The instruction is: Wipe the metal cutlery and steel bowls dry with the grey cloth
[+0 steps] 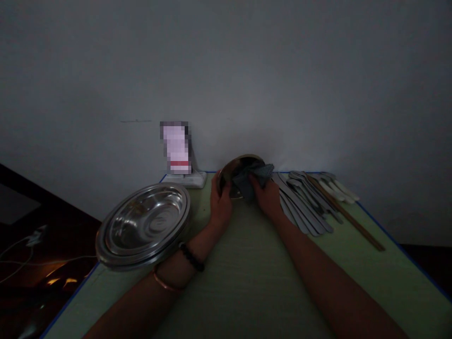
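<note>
My left hand (221, 203) grips the left rim of a round metal bowl (231, 170), which is tilted with its hollow side partly toward me, above the far part of the table. A dark grey-blue cloth (246, 182) is bunched in my right hand (267, 195) and lies against the inside of the bowl. The cloth covers part of the bowl's inner face and some of my right fingers. To the left of my left hand sits a stack of shiny metal basins (151, 223).
Right of my hands lie flat metal utensils (300, 207), brown chopsticks (353, 221) and white spoons (341, 190) on the green table (247, 282). A lit phone (177, 147) stands on a white base (187, 180) near the wall (282, 84). White cables (35, 238) hang at left.
</note>
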The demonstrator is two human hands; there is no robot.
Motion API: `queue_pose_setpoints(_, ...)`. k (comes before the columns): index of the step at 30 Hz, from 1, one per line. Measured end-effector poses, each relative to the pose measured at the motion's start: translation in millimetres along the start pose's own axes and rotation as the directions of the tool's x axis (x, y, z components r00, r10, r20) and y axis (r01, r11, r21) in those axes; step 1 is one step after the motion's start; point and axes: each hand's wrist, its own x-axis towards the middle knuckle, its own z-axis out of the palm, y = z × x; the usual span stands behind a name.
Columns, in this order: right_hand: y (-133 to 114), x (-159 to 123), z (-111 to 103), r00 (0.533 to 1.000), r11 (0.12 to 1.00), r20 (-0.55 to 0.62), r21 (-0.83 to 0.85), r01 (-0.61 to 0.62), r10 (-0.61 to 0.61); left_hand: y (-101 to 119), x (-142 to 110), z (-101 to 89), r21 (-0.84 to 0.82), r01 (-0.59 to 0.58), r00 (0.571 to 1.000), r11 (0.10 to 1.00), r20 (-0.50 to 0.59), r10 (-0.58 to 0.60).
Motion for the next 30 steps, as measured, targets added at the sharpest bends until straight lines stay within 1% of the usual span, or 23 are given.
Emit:
queue_pose_setpoints(2, 3, 1, 0, 0.99, 0.997, -0.127, 0.049, 0.067, -0.061, -5, 2, -1.3, 0.008, 0.032, 0.999, 0.999, 0.011, -0.032)
queue_pose_setpoints(4, 4, 2, -1, 0.974, 0.983, -0.185, 0.103, 0.153, -0.132, -8, 3, -2.4, 0.01, 0.049, 0.999, 0.999, 0.009, -0.05)
queue_pose_setpoints(6, 4, 2, -2, 0.965, 0.969, -0.195, 0.136, 0.204, -0.175, -7, 3, -2.8, 0.004, 0.053, 0.999, 0.999, 0.0, -0.053)
queue_pose_setpoints(8, 3, 1, -2, 0.961, 0.964, -0.195, 0.142, 0.224, -0.194, -5, 2, -3.0, -0.003, 0.059, 0.998, 0.998, 0.001, -0.059)
queue_pose_setpoints(11, 1, 1, -3, 0.961, 0.966, -0.191, 0.126, 0.226, -0.2, -6, 3, -3.3, -0.014, 0.078, 0.997, 0.997, 0.016, -0.078)
queue_pose_setpoints(19, 3, 0, -1, 0.96, 0.959, -0.19, 0.153, 0.238, -0.208, -19, 4, -4.8, -0.062, 0.123, 0.992, 0.99, 0.031, -0.122)
queue_pose_setpoints(22, 2, 0, 0, 0.964, 0.959, -0.186, 0.173, 0.223, -0.191, -18, 4, -4.0, -0.086, 0.149, 0.989, 0.985, 0.03, -0.147)
queue_pose_setpoints(24, 2, 0, 0, 0.975, 0.972, -0.164, 0.158, 0.176, -0.15, -16, 4, -3.1, -0.101, 0.17, 0.985, 0.98, 0.021, -0.169)
queue_pose_setpoints(27, 1, 0, 1, 0.995, 0.994, -0.08, 0.087, 0.069, -0.063, -15, 4, -2.0, -0.118, 0.2, 0.979, 0.973, -0.002, -0.202)
queue_pose_setpoints(30, -1, -1, 1, 1.0, 0.999, 0.002, 0.035, 0.03, -0.03, -16, 5, -1.4, -0.122, 0.214, 0.976, 0.969, -0.024, -0.219)
